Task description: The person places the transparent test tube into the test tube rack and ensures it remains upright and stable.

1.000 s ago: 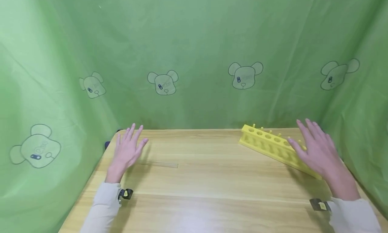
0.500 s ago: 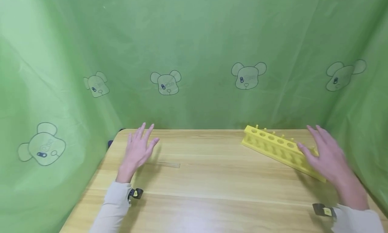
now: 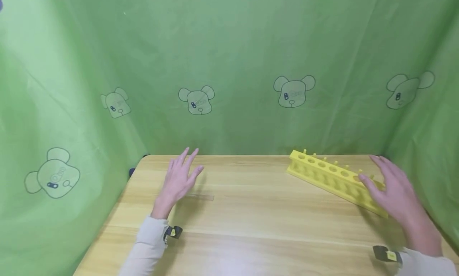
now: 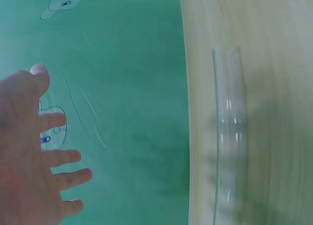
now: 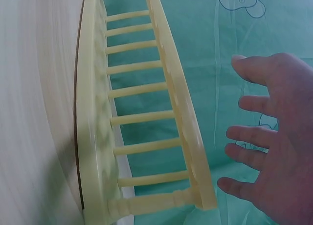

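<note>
A clear glass test tube lies flat on the wooden table, just right of my left hand; in the left wrist view the tube runs lengthwise on the wood. My left hand hovers above the table with fingers spread, holding nothing. A yellow test-tube rack stands at the back right, angled toward the front right. My right hand is open over the rack's near end, fingers straight; whether it touches is unclear. In the right wrist view the rack lies left of the open right hand.
A green cloth with bear prints hangs close round the table on the back and both sides. The table's rounded back left corner meets the cloth. Bare wood fills the middle and front.
My left hand has moved right, toward the glass tube. My right hand has slid right and lower along the rack's near end. The rack and tube have stayed put.
</note>
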Demonstrator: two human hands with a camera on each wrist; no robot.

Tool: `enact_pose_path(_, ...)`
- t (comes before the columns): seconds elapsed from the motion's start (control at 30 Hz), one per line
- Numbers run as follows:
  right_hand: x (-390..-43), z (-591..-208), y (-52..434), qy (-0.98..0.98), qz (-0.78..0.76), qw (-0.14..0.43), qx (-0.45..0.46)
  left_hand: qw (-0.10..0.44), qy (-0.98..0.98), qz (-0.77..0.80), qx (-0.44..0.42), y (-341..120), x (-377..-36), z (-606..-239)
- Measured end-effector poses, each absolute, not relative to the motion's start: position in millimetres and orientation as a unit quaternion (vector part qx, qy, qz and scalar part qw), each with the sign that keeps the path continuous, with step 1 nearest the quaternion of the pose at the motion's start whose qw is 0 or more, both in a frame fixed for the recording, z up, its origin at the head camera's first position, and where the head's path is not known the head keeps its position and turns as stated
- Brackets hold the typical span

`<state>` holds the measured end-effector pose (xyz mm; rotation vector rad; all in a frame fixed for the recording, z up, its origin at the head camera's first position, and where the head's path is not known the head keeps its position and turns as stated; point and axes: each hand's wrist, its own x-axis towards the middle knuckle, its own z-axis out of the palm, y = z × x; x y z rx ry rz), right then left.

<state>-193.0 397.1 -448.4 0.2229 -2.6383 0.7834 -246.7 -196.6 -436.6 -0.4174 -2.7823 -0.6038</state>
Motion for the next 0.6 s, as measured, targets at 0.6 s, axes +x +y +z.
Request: enact_pose_path(0.6, -187, -450, 406, -0.938, 0.286, 0.184, 0.066, 0.136, -0.941, -0.241, -0.193, -143, -248, -435)
